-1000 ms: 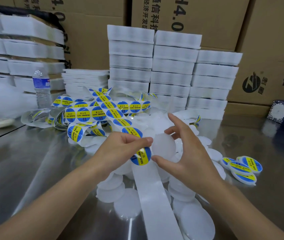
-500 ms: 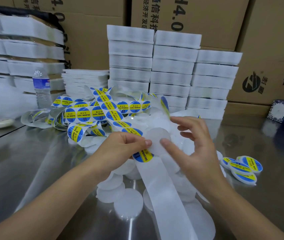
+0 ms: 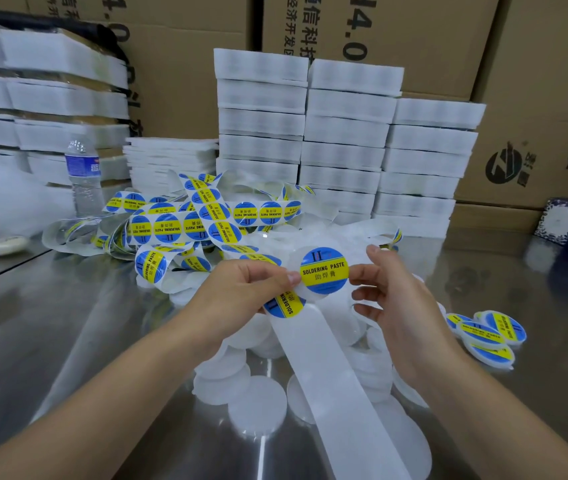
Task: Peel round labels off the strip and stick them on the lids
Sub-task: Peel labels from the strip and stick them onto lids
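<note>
Pinching the lid (image 3: 322, 298) from both sides like that, what is the person doing it for?

The right hand (image 3: 393, 299) is gripping the lid's right edge between thumb and forefinger, with its other fingers loosely spread below, so the face is tilting up toward the eyes. The left hand (image 3: 241, 289) is pinching the left edge with its thumb, probably pressing the label (image 3: 324, 271) down at the rim.

Is the left hand holding anything else?

Yes, its curled fingers are also gripping the strip (image 3: 338, 386), which is hanging just under the lid with the next label (image 3: 284, 305) sitting right at the fingers. The bare backing is trailing down toward the near edge. Having it in hand is, I think, saving a reach.

How is the label looking?

Round and blue, with a yellow band reading SOLDERING PASTE. It is lying roughly centred, with a thin white rim showing around it. I am not seeing wrinkles, though the edge under the left thumb is hidden.

And around the hands?

Bare lids (image 3: 258, 403) are lying heaped on the table (image 3: 68, 323) right beneath, near enough to grab. Finished lids (image 3: 486, 332) are lying to the right, apart from the bare ones. Far left, a tangle of labelled strip (image 3: 185, 220) is lying beside a water bottle (image 3: 83, 174), with white stacks (image 3: 344, 133) and cardboard boxes (image 3: 189, 64) standing behind.
</note>
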Tool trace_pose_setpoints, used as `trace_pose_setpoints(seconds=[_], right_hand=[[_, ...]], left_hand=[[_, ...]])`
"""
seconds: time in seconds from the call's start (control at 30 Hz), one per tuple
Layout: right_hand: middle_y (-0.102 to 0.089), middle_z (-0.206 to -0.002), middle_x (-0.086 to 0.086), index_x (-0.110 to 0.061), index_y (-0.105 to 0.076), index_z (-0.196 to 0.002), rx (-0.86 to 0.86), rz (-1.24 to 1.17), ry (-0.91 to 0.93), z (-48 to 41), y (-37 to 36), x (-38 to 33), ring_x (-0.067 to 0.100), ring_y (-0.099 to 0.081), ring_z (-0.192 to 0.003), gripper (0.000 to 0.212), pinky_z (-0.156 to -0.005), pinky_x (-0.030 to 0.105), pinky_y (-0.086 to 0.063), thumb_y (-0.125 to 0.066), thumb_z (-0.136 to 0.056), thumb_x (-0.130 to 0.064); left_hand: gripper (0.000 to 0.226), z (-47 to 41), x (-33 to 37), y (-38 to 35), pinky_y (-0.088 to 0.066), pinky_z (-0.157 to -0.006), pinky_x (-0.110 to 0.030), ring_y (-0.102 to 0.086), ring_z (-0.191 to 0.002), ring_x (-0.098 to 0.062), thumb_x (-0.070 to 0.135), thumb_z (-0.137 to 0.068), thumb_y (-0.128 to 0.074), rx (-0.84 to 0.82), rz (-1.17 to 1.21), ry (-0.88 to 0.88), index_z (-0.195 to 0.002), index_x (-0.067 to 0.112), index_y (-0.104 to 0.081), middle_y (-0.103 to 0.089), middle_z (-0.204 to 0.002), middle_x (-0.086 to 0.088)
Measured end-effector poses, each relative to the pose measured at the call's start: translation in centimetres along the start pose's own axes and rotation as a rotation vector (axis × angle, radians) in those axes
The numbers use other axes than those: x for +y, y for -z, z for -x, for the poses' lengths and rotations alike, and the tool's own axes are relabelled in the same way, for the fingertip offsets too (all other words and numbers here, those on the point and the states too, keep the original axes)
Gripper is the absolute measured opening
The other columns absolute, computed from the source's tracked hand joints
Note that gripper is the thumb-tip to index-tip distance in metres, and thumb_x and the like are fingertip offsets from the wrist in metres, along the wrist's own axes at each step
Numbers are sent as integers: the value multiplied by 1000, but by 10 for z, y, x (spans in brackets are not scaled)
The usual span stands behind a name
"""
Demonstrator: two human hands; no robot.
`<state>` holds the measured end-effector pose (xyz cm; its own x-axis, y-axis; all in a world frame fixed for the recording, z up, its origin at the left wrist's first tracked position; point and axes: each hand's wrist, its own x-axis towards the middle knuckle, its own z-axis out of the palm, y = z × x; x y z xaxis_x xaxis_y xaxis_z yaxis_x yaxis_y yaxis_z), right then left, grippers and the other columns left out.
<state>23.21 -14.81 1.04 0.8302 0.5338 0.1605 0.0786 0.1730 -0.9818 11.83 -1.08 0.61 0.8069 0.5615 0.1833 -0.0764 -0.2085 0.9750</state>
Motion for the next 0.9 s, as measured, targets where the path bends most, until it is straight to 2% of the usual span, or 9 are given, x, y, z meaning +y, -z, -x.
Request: trace_pose_setpoints(seconds=[0.13,0.4,0.67,0.9], right_hand=[[-67,-63,-11,-39,-70,-52,-9,8,-6,1,-1,-1,12,-52,-64,42,-72,31,-46,-50,-88,-40],[-67,-65,-12,-30,-75,-60,-45,31,-70,0,-1,1,9,-52,-62,39,-69,27,-47,-50,-87,-43],[-67,-65,-12,-27,-77,-64,-47,43,-79,1,0,0,9,-52,-63,40,-70,28,-47,-49,-88,-42],[-66,-63,-12,-24,-78,-68,-37,65,-83,3,-1,-3,9,-52,-63,40,-70,27,-47,-49,-89,-41]], left_hand=[[15,0,0,0,-50,-73,-25,-66,-68,-6,27,-82,-68,-2,-2,1,-72,24,-78,-76,-78,0],[19,0,1,1,-47,-56,-10,-62,-58,2,27,-82,-68,-13,-14,-19,-67,33,-77,-74,-69,7],[18,-1,0,2,-47,-57,-10,-62,-61,0,27,-83,-67,-2,-22,-37,-68,33,-77,-74,-71,5],[15,-3,-1,2,-48,-66,-18,-64,-65,-2,30,-81,-69,29,-27,-44,-69,33,-77,-76,-77,2]])
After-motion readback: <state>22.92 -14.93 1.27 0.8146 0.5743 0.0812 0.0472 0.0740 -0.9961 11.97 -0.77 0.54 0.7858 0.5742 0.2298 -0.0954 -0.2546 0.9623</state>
